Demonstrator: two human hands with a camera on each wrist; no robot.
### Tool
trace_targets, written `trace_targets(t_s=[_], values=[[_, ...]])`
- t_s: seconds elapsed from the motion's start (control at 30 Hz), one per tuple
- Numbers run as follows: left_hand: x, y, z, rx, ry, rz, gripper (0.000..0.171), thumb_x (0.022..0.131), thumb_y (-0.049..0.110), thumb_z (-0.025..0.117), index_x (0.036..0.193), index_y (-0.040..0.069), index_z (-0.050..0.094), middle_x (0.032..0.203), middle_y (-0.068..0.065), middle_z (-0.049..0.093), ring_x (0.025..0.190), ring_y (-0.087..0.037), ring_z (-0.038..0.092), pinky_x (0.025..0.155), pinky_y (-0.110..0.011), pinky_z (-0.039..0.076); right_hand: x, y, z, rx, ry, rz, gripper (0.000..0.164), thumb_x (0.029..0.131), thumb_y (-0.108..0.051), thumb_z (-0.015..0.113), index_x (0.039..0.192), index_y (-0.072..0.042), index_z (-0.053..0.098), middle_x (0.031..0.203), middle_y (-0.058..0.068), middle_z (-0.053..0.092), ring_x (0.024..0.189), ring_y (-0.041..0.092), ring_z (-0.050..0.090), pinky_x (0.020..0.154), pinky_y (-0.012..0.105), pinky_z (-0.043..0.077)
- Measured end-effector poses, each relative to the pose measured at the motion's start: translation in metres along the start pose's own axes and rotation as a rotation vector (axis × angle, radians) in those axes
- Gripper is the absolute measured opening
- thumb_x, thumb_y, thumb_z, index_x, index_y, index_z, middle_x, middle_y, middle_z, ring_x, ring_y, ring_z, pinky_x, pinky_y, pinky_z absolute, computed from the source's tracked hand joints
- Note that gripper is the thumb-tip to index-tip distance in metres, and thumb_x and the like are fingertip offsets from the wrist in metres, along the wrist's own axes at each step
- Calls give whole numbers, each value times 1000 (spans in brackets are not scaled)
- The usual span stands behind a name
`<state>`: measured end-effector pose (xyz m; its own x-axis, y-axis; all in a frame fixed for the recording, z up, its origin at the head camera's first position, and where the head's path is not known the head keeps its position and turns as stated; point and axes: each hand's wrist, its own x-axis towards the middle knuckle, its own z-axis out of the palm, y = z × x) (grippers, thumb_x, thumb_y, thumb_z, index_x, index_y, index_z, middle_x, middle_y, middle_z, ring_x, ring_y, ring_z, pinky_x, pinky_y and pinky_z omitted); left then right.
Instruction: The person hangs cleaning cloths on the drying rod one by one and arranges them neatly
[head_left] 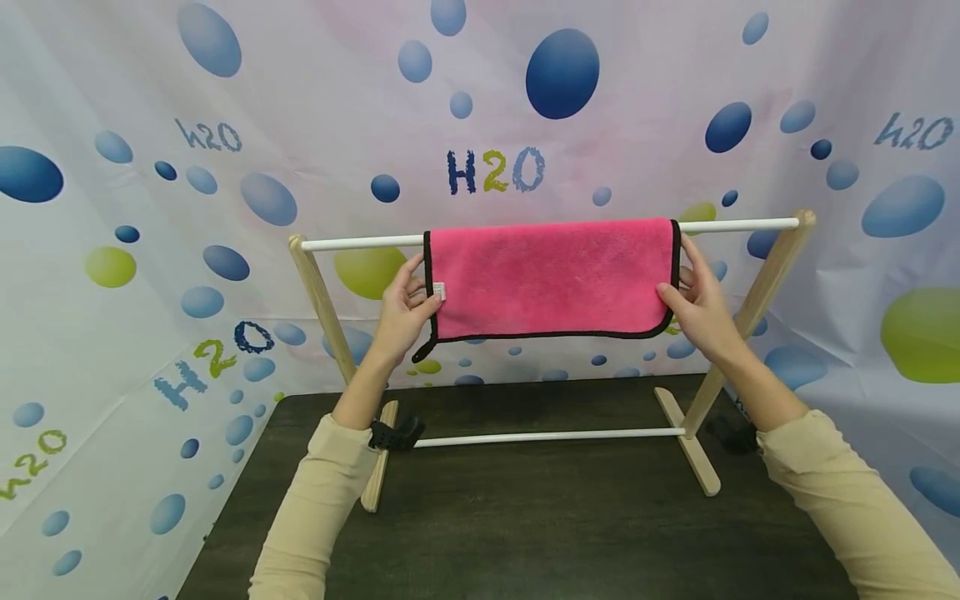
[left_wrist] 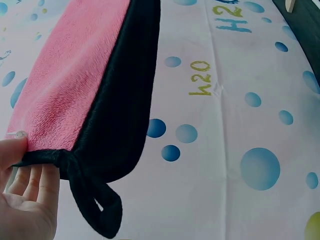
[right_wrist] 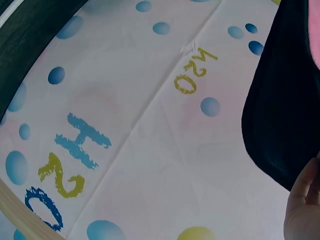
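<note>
A pink towel [head_left: 555,279] with black edging hangs folded over the white top rail [head_left: 360,243] of a drying rack. My left hand [head_left: 405,308] pinches its left edge, thumb in front beside a small white label [head_left: 439,291] and fingers behind. At the lower left corner dangles a black loop [left_wrist: 95,212]. On the right edge, my right hand [head_left: 697,304] grips the cloth in the same way, with the thumb on the pink face. The right wrist view shows mostly dark cloth [right_wrist: 280,105] and part of the right hand [right_wrist: 302,215].
The rack has wooden side posts [head_left: 324,308], feet [head_left: 688,442] and a white lower rail [head_left: 547,437]. It stands on a dark tabletop [head_left: 525,517]. Behind and beside it hangs a white curtain [head_left: 322,83] printed with bubbles and H2O lettering.
</note>
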<state>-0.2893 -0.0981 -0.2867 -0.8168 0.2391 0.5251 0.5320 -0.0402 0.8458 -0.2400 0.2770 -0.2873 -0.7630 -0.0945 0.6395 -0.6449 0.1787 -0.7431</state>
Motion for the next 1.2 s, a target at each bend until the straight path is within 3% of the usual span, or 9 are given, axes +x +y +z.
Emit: trace_targets(t_s=[0.17, 0.47, 0.57, 0.77, 0.87, 0.97, 1.07, 1.2], values=[[6, 1, 2, 29, 40, 22, 59, 85, -13, 50, 140, 2, 32, 103, -27, 56, 75, -2, 61, 70, -17, 49, 5, -1, -2, -159, 28, 9, 65, 92, 4, 43, 147, -9, 12, 100, -14, 57, 87, -6, 60, 69, 11, 49], [5, -1, 5, 107, 82, 31, 60, 86, -11, 52, 140, 3, 31, 102, -30, 57, 70, -3, 60, 69, -15, 47, 4, 11, -1, -256, 65, 13, 66, 92, 4, 44, 148, -11, 12, 97, -16, 54, 81, -9, 58, 62, 9, 45], [-2, 5, 7, 135, 78, 39, 62, 86, -10, 51, 142, 1, 26, 104, -31, 56, 73, -11, 62, 70, -15, 47, -1, 8, 4, -289, 78, -2, 68, 90, 7, 44, 147, -8, 11, 93, -13, 54, 72, -5, 56, 57, 11, 41], [-17, 9, 13, 202, 37, 122, 65, 84, -15, 50, 141, -7, 20, 100, -34, 56, 80, -42, 59, 71, -14, 46, -14, -1, 14, -328, 99, -53, 67, 87, 12, 47, 145, -2, 17, 88, -12, 56, 70, -3, 56, 56, 12, 42], [-22, 6, 16, 234, 18, 155, 66, 84, -16, 51, 141, -9, 18, 98, -35, 56, 81, -46, 58, 69, -13, 47, -19, -1, 16, -323, 107, -58, 67, 86, 13, 47, 145, -1, 18, 88, -14, 56, 69, -4, 56, 58, 11, 43], [-27, 3, 16, 253, 16, 147, 68, 84, -14, 51, 142, -7, 16, 100, -34, 57, 84, -44, 60, 69, -13, 47, -24, 1, 17, -328, 100, -47, 67, 87, 13, 47, 145, -1, 17, 89, -15, 55, 67, -4, 52, 60, 9, 42], [-32, 0, 16, 284, 20, 132, 67, 86, -12, 51, 143, -6, 17, 101, -32, 57, 85, -42, 60, 71, -17, 49, -28, 4, 19, -319, 89, -43, 67, 87, 13, 47, 145, 0, 16, 88, -13, 55, 68, -3, 53, 63, 8, 43], [-35, -5, 16, 318, 20, 152, 63, 86, -12, 51, 140, -9, 20, 100, -31, 57, 84, -41, 61, 73, -37, 52, -32, 8, 20, -291, 94, -59, 66, 85, 16, 47, 143, 4, 18, 85, -8, 56, 68, -1, 56, 65, 8, 45]])
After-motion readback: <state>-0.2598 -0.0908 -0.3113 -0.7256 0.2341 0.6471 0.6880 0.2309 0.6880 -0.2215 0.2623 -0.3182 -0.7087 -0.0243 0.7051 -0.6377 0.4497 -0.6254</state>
